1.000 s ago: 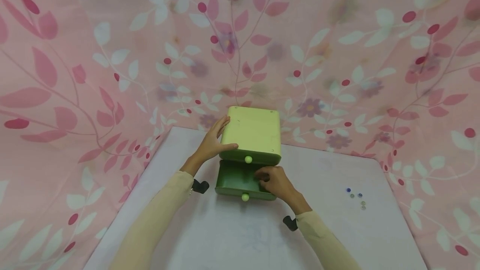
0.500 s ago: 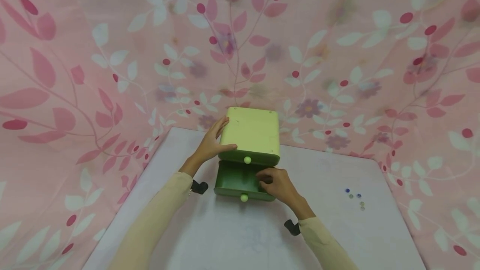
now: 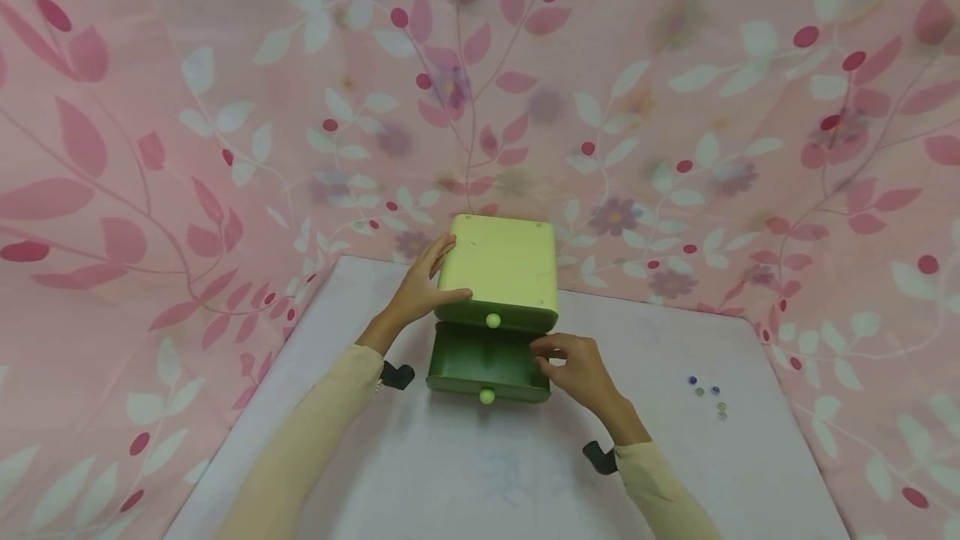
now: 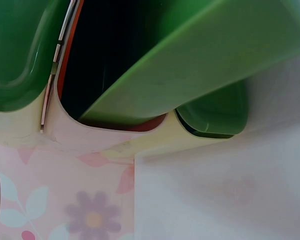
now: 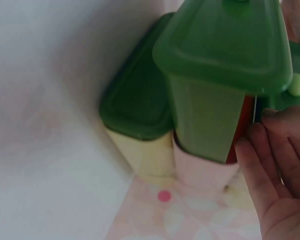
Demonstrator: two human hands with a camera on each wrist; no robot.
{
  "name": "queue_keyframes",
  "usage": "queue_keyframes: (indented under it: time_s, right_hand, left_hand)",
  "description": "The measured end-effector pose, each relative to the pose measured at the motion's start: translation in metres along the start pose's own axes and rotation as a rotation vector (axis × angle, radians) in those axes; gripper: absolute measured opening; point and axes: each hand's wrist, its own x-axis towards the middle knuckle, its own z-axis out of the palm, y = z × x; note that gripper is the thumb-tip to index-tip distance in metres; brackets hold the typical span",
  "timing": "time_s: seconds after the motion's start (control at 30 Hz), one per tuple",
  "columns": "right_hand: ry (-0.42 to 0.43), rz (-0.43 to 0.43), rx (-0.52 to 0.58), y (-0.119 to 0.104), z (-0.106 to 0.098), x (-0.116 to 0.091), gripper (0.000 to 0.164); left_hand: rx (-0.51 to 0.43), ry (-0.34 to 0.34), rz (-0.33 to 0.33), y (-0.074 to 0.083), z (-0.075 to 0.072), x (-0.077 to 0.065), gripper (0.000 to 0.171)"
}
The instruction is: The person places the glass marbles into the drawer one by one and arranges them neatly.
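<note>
A small drawer cabinet [image 3: 498,261] with a pale yellow-green top stands against the cloth backdrop. Its middle drawer [image 5: 220,55] is pulled out, showing a green inside. My left hand [image 3: 416,288] rests along the cabinet's left side, thumb over the top near the front edge and fingers stretched toward the back. At the drawer's right side is my right hand [image 3: 581,365], its fingers loosely bent with the tips right at the rim. The right wrist view shows no object between the right hand's fingers [image 5: 255,175]. Part of the drawer's inside is hidden under the upper drawer.
Several small glass marbles [image 3: 715,391], blue and pale, lie on the white table [image 3: 645,473] to the right. A round knob [image 3: 492,321] marks the upper drawer's front. The lower drawer [image 4: 220,107] is shut. A pink flowered cloth [image 3: 675,148] surrounds the table.
My right hand has drawn back to the right from over the open drawer to its right rim. The left hand stays on the cabinet; the drawer and marbles have not moved.
</note>
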Motion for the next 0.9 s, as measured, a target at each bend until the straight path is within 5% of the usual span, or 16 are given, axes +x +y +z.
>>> queue_keyframes:
  time_s: [0.53, 0.9]
  right_hand:
    - [0.141, 0.074, -0.098, 0.024, -0.043, -0.018, 0.026]
    - [0.374, 0.15, -0.256, 0.058, -0.089, -0.04, 0.024]
  left_hand:
    - [-0.02, -0.001, 0.003, 0.001, -0.001, 0.001, 0.11]
    - [-0.015, -0.006, 0.003, 0.0, -0.001, 0.001, 0.109]
